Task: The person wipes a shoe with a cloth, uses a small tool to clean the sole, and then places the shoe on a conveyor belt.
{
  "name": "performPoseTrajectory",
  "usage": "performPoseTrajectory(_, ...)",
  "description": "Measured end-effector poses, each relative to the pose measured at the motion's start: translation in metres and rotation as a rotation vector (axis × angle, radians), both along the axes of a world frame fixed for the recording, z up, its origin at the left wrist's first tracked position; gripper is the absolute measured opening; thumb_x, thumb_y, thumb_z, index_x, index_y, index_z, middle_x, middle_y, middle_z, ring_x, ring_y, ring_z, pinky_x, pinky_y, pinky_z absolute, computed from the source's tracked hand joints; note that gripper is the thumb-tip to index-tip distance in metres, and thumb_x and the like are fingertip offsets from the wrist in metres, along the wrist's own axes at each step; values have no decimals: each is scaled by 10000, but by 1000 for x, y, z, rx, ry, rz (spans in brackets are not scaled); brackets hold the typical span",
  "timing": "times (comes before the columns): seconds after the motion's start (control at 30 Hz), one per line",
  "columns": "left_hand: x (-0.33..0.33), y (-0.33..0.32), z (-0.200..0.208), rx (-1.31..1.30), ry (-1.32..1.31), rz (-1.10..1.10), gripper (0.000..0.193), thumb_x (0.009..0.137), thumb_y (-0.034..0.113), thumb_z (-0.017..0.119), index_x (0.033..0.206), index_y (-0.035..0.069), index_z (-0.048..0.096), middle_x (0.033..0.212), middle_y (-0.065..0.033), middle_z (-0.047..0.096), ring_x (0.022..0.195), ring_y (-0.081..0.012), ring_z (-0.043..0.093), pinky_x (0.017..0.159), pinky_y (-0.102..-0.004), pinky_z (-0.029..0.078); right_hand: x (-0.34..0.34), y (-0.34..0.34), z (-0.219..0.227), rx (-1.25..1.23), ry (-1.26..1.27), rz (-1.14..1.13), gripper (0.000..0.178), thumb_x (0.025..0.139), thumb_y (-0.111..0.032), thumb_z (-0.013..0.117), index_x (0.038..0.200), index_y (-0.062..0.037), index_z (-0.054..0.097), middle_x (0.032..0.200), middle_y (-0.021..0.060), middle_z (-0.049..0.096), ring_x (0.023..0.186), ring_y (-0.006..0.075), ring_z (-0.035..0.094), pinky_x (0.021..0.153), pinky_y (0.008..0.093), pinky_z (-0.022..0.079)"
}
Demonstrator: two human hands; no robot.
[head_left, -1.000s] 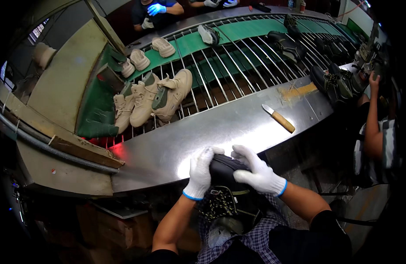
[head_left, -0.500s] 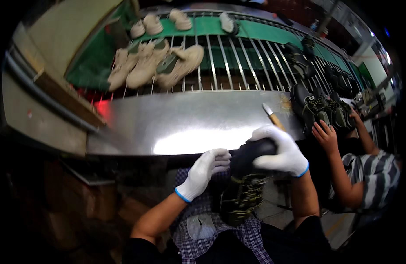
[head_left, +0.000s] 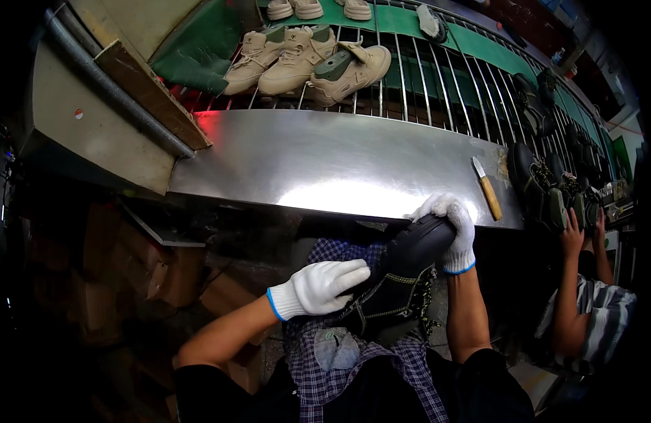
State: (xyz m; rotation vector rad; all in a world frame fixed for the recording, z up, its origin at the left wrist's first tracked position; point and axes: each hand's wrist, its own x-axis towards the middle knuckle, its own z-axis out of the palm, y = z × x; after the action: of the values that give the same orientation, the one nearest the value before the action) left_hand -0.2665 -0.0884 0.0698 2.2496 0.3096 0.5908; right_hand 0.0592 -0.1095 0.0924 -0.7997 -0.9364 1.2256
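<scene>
Shoe point(head_left: 392, 285) slants lengthwise, toe point(head_left: 425, 241) up-right, right fingers point(head_left: 440, 203) curled round it, left fingers point(head_left: 348, 270) half-bent alongside, grip unclear.

Held shoe point(head_left: 399, 285) btwn L fingers point(head_left: 350, 273) & R fingers point(head_left: 438, 203), L ones at its L side, R ones round its far end, w/ table point(head_left: 283, 155) edge right by R fingers. Knife point(head_left: 488, 190) on table, ahead & R of R fingers; further R, more shoes point(head_left: 526, 176) at table's R end w/ co-worker's hand point(head_left: 572, 236) on their near side. Beyond table, ahead of all fingers: roller rack point(head_left: 404, 92), w/ 3-shoe row point(head_left: 297, 63) on it, ahead-L of L fingers; plank point(head_left: 154, 95) further L, boxes point(head_left: 177, 278) well L.
</scene>
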Motion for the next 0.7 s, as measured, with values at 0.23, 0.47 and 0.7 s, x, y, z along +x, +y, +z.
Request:
performPoseTrajectory(0.23, -8, -11, 59, -334, 22, 4, 681, 816, 13, 776, 1476, -11, 607, 1363, -214, 718, 1137, -326, 769, 966, -368, 643, -10, 0, 29, 100, 38, 80, 317, 1070, -376, 525, 911, -111, 597, 892, 140, 633, 831, 294, 668, 888, 492, 582)
performPoseTrajectory(0.47, -2, -24, 88, -126, 220, 48, 611, 783, 116, 782, 1392, 127, 725, 1338, -209, 732, 903, -291, 807, 714, -322, 672, -8, -12, 41, 13, -24, 6, 319, 1079, -353, 504, 888, -110, 585, 875, 140, 627, 810, 285, 658, 900, 507, 584)
performPoseTrajectory(0.7, 8, -34, 103, -96, 327, 69, 625, 739, 98, 768, 1363, 115, 737, 1370, -266, 692, 914, -326, 796, 727, -353, 659, -12, -26, 45, -51, -118, -168, 380, 1100, -353, 470, 945, -39, 618, 898, 170, 647, 870, 295, 677, 929, 519, 591)
